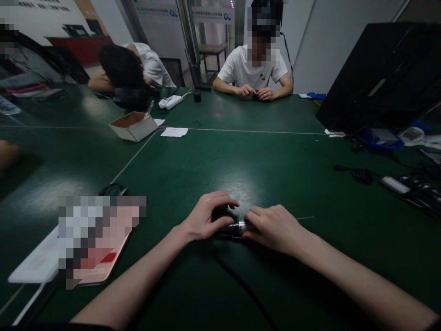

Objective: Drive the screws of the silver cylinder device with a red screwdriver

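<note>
Evidently the step in hand is close two-handed work on a dark cylinder with a silver band (242,226), which lies low over the green table (220,168), straight ahead of the wearer and between the two hands; the right hand (274,228) is wrapped over the cylinder's right part, knuckles up, fingers curled snugly round it and hiding that end; the left hand (211,216) arches over the black left part, its thumb laid along it, the forefinger bent above with a visible gap beneath; whether its hidden fingers also press on the cylinder, I cannot tell; a black cable (241,282) runs from below the left hand towards the wearer, though its join is out of sight; as I judge it, any next move calls for the right hand to keep the body steady while the left sets thumb and fingertips squarely on the black part, minding the cable so that it does not tug or twist; a white phone (34,264) and a pink phone (106,270) lie to the left, well apart from the work, and a tangle of cables (418,191) lies off to the right; across the table, a person in a white shirt (255,69) handles something small and dark.
</note>
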`<state>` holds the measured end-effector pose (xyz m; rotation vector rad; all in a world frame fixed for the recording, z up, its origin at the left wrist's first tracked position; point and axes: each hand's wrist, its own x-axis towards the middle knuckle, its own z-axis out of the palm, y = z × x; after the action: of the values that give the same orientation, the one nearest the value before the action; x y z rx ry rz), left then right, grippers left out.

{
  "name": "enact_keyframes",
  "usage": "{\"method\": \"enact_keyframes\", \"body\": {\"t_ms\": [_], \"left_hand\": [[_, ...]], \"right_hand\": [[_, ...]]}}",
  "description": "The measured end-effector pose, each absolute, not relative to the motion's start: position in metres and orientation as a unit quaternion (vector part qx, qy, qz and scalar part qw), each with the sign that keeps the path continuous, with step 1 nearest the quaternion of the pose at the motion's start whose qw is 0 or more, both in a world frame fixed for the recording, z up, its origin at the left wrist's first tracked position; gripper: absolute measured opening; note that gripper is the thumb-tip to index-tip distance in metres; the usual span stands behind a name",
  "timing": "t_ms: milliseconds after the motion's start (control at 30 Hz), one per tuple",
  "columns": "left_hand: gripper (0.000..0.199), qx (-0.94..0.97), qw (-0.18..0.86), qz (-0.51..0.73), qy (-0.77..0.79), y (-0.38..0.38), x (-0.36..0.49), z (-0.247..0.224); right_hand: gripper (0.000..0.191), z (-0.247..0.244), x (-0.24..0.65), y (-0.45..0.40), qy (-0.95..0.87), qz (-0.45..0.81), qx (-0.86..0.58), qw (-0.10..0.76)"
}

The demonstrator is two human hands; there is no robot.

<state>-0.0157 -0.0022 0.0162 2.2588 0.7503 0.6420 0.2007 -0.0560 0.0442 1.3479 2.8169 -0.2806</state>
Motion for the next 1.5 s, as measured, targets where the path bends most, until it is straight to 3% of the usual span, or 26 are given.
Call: {"method": "enact_keyframes", "body": {"t_ms": [200,433,533,667,833,1100,1500], "left_hand": [[0.046,0.879,0.350,0.139,0.293,-0.009,-0.008,0.027],[0.044,0.864,0.378,0.121,0.309,-0.009,-0.004,0.024],[0.038,0.866,0.376,0.120,0.308,-0.008,-0.005,0.022],[0.032,0.866,0.376,0.119,0.308,-0.008,-0.005,0.022],[0.029,0.852,0.398,0.136,0.312,-0.008,-0.005,0.021],[0.028,0.816,0.461,0.130,0.323,-0.007,-0.006,0.018],[0.022,0.796,0.501,0.158,0.300,-0.008,-0.005,0.024]], "right_hand": [[0.026,0.042,0.200,-0.053,0.897,-0.115,0.426,-0.011],[0.020,0.057,0.209,-0.042,0.888,-0.181,0.417,-0.065],[0.020,0.080,0.212,-0.037,0.878,-0.203,0.413,-0.133],[0.030,0.115,0.207,-0.035,0.833,-0.274,0.383,-0.290],[0.019,0.135,0.193,-0.033,0.797,-0.308,0.359,-0.376],[0.034,0.124,0.199,-0.035,0.837,-0.164,0.409,-0.324],[0.030,0.119,0.197,-0.032,0.877,-0.222,0.343,-0.252]]}}
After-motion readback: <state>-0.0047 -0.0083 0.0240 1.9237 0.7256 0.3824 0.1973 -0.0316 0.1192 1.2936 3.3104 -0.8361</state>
